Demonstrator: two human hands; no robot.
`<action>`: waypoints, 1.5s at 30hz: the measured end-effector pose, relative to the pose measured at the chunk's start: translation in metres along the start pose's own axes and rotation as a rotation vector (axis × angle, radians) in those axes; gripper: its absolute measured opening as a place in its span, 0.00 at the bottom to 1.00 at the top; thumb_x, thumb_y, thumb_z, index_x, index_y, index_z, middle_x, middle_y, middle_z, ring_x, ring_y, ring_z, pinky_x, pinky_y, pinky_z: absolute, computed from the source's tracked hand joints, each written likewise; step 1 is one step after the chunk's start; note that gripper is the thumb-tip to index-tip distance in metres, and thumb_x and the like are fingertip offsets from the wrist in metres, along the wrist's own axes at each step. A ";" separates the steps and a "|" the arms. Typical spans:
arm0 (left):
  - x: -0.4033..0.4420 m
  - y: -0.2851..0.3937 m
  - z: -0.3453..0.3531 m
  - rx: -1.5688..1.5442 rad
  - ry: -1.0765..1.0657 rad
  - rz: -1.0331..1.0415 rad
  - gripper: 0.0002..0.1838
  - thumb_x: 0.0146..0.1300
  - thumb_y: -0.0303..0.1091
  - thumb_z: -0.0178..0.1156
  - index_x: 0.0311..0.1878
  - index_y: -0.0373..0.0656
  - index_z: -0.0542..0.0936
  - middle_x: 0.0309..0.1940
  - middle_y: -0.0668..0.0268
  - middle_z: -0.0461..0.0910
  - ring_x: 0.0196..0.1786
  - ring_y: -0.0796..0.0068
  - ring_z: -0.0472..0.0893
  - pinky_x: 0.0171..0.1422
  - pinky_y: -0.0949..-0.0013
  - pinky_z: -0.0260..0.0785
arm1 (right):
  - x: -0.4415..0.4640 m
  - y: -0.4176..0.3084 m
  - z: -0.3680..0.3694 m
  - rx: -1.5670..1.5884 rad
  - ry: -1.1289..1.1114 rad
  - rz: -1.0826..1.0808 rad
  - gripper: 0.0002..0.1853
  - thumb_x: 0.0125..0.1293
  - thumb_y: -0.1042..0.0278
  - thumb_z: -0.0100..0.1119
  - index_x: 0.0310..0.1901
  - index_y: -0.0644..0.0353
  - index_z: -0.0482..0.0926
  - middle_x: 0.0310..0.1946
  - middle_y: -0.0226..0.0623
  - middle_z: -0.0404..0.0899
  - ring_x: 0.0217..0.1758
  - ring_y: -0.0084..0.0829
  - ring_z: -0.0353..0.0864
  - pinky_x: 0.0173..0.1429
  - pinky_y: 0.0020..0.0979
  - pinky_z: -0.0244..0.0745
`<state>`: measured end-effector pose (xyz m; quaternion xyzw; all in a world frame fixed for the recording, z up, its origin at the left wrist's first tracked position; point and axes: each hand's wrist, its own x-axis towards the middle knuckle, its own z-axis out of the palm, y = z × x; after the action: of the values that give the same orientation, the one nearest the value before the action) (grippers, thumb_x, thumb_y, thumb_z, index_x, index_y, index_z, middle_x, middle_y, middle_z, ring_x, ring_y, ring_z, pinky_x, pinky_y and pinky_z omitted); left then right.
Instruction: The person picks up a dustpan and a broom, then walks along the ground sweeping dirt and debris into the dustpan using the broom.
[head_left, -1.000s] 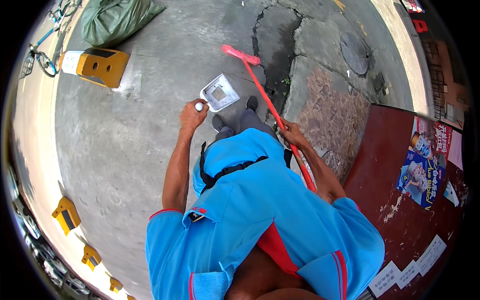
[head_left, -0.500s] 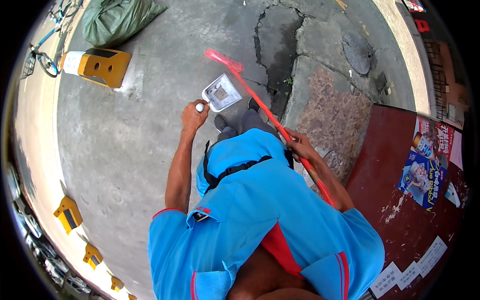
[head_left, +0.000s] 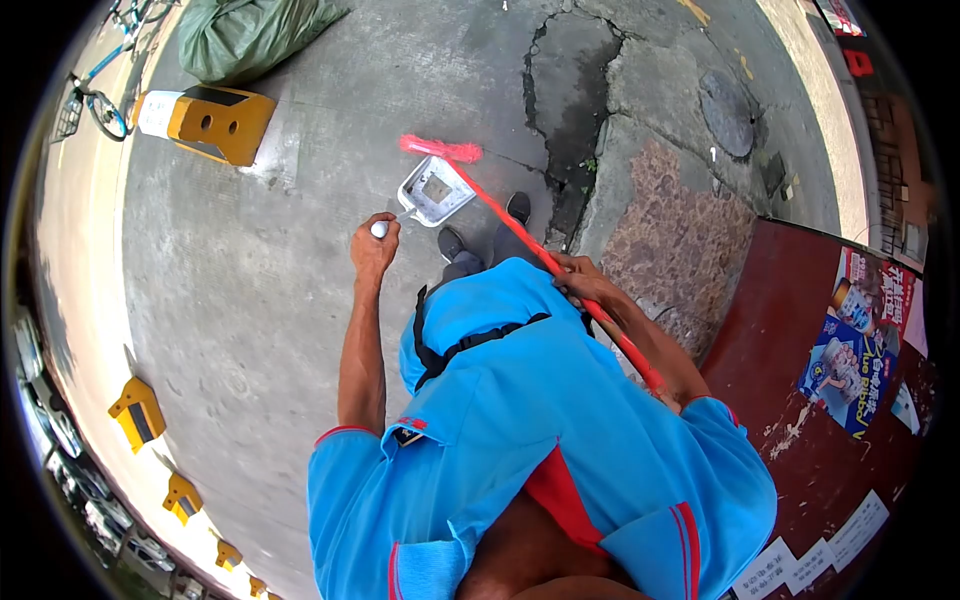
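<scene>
Two grips I see: left hand (head_left: 373, 247) on the dustpan (head_left: 438, 212), right hand (head_left: 584, 280) on the broom (head_left: 510, 221), bristles (head_left: 428, 147) beside the dustpan.

Green sack (head_left: 250, 40), yellow barrier (head_left: 220, 122), blue bicycle (head_left: 105, 64)

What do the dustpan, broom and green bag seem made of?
Dustpan: probably plastic, matte white, from its smooth rim. Broom: bristles likely plastic, red and fuzzy; smooth handle, plastic or coated metal. Bag: perhaps thin, faintly shiny plastic, given its creases.

Left grip (head_left: 372, 250), right grip (head_left: 583, 279), curled
</scene>
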<state>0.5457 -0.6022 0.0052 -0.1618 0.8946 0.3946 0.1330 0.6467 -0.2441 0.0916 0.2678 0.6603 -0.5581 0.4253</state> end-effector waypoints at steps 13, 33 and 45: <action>0.009 -0.020 -0.002 -0.044 -0.087 0.064 0.12 0.54 0.41 0.61 0.39 0.48 0.85 0.20 0.60 0.79 0.27 0.67 0.80 0.34 0.65 0.70 | -0.009 -0.003 -0.010 -0.071 0.179 -0.099 0.37 0.54 0.75 0.51 0.70 0.58 0.59 0.17 0.29 0.70 0.12 0.20 0.66 0.18 0.27 0.61; 0.014 -0.034 -0.013 -0.086 -0.187 0.120 0.12 0.55 0.38 0.61 0.40 0.46 0.85 0.19 0.67 0.78 0.25 0.77 0.77 0.33 0.70 0.69 | -0.078 0.048 0.025 0.473 0.190 0.060 0.37 0.58 0.78 0.50 0.71 0.57 0.55 0.18 0.28 0.68 0.09 0.18 0.63 0.11 0.24 0.57; 0.005 -0.019 -0.012 -0.017 -0.227 0.136 0.11 0.55 0.36 0.61 0.40 0.46 0.85 0.17 0.69 0.75 0.23 0.79 0.74 0.30 0.72 0.67 | 0.007 0.104 -0.028 0.272 0.377 0.014 0.37 0.58 0.75 0.49 0.72 0.54 0.55 0.17 0.27 0.66 0.10 0.21 0.64 0.13 0.27 0.62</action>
<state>0.5471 -0.6241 -0.0009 -0.0562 0.8794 0.4260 0.2050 0.7219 -0.1935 0.0336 0.4266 0.6450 -0.5791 0.2581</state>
